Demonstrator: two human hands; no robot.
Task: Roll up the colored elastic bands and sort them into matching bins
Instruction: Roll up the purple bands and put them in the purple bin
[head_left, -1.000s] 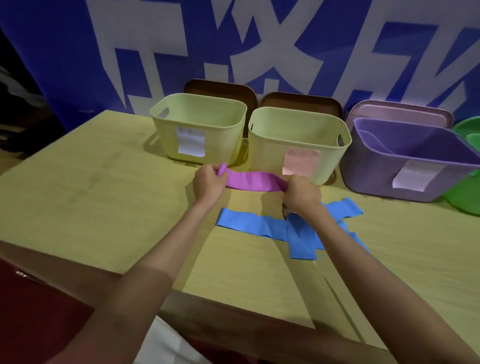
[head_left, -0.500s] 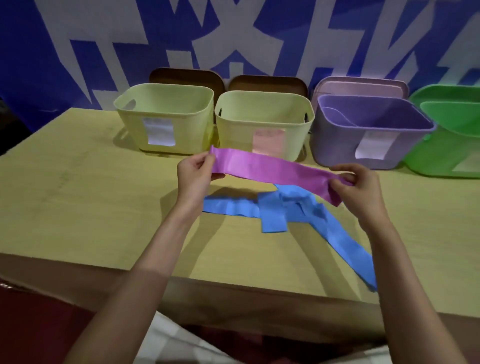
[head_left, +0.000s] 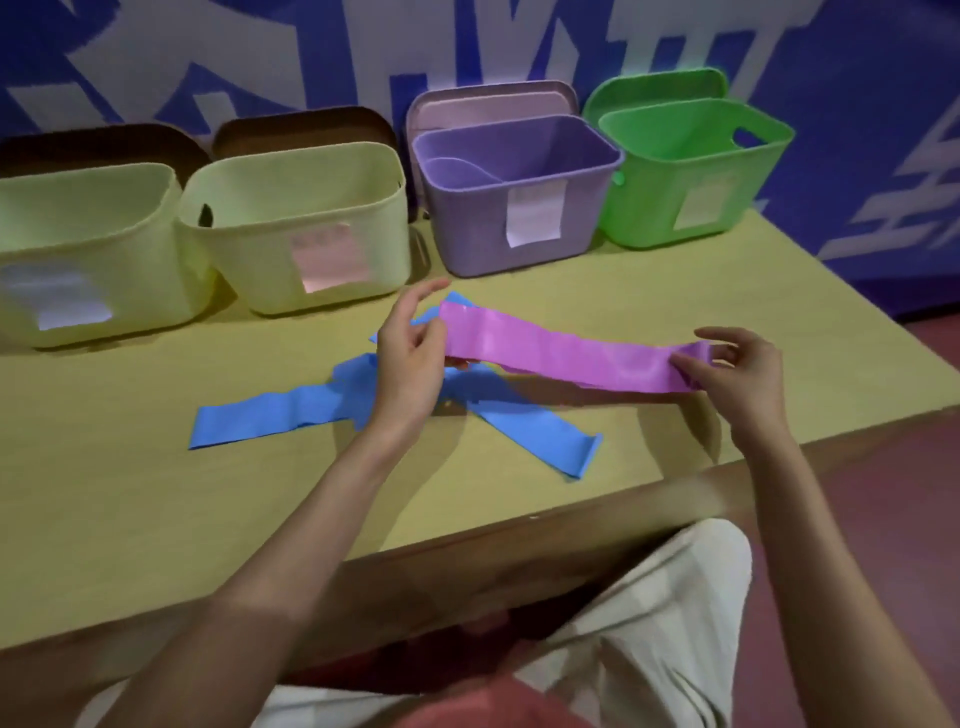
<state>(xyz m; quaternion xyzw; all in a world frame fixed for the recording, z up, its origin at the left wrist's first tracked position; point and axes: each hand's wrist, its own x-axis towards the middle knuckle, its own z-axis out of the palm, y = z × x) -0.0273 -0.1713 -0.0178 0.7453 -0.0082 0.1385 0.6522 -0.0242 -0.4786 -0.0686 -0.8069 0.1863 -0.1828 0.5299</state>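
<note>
1. Between the two hands, a pink elastic band (head_left: 566, 358) hangs stretched flat above the surface (head_left: 130, 488), held taut and smooth, which I judge is meant to ready it for rolling.
2. Left hand (head_left: 410, 364) pinches the band's left end between thumb and fingers, with the index finger raised clear of it.
3. Right hand (head_left: 737, 371) pinches the opposite end, where the band is already folded over on itself; judging from that fold, the rolling starts from this side.
4. Beneath the hands, blue elastic bands (head_left: 311, 408) lie crossed and unrolled on the surface, probably left there until the pink one is dealt with.
5. Beyond the hands stands a row of bins, each with a paper label facing the person: two pale yellow bins, of which the nearer (head_left: 301, 228) carries a pink label (head_left: 332, 257), then a purple bin (head_left: 519, 197) and a green bin (head_left: 691, 166).
6. The pink-labelled bin sits just beyond the left hand, so I judge it to be the band's destination once rolled.
</note>
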